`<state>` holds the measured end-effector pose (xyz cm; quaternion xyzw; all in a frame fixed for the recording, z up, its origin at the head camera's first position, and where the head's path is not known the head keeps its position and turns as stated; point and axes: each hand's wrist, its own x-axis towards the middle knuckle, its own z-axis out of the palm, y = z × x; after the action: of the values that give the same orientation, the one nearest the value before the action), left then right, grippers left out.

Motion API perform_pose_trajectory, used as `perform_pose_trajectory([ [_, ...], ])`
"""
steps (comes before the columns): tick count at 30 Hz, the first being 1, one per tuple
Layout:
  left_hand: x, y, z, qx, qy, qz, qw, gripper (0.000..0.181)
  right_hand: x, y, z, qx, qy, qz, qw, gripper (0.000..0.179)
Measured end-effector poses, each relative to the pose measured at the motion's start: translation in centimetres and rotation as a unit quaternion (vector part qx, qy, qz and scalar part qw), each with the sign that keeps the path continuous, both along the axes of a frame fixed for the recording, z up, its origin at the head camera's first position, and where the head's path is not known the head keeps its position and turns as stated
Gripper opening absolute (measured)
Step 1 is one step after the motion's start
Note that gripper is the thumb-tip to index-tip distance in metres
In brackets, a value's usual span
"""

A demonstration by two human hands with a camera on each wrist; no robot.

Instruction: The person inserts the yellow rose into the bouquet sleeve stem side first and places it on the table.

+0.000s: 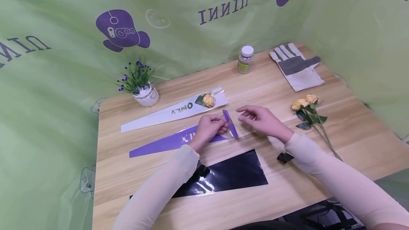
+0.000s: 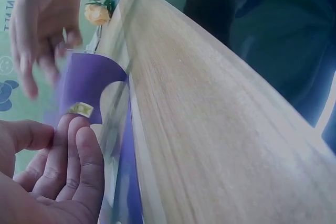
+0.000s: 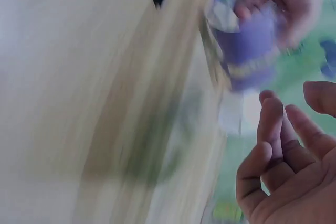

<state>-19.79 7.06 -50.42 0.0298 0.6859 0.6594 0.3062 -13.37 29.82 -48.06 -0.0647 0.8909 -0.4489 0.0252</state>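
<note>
Head view shows a purple sleeve lying on the wooden worktop, its wide end lifted; it serves as the landmark for every place here. The left hand pinches that wide end. The right hand, its fingers loosely bent with a gap to the thumb, holds nothing and stands just off the same end.

Pale lettering on the purple sleeve is half covered by the left hand and perhaps ends in X, though I cannot be sure of it. The left wrist view shows a small gold label at its wide end, the print too small to read.

Just beyond the purple sleeve lies a white sleeve reading "ONLY" upside down, with a peach rose inside. On the person's side of it lies a glossy black wrap, partly under the left forearm. Beyond its narrow end stands a potted plant; well beyond its wide end, a white-capped jar with an illegible yellow label. To its right lie two loose roses, and farther beyond, a grey-and-white glove. The green backdrop behind it repeats "UINNI", inverted.
</note>
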Motion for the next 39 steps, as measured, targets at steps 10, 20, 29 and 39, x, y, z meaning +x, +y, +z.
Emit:
perform_pose_trajectory([
  [10, -1.2, -2.0, 1.1, -0.007, 0.01, 0.008, 0.9999, 0.016, 5.2, 13.1, 2.8, 0.149, -0.072, -0.138, 0.9765, 0.034],
  [20, -1.0, -1.6, 1.2, -0.009, -0.002, -0.008, 0.9999, 0.016, 5.7, 16.0, 1.9, 0.205, -0.126, -0.08, 0.9672, 0.027],
  [29, -0.5, -0.7, 0.5, -0.003, -0.01, -0.018, 0.9998, 0.014, 4.4, 15.7, 1.9, 0.263, -0.147, -0.056, 0.9519, 0.027],
  [39, -0.7, -1.0, 0.6, -0.008, 0.001, -0.023, 0.9997, 0.013, 3.5, 14.7, 6.4, 0.065, -0.188, -0.137, 0.9704, 0.034],
])
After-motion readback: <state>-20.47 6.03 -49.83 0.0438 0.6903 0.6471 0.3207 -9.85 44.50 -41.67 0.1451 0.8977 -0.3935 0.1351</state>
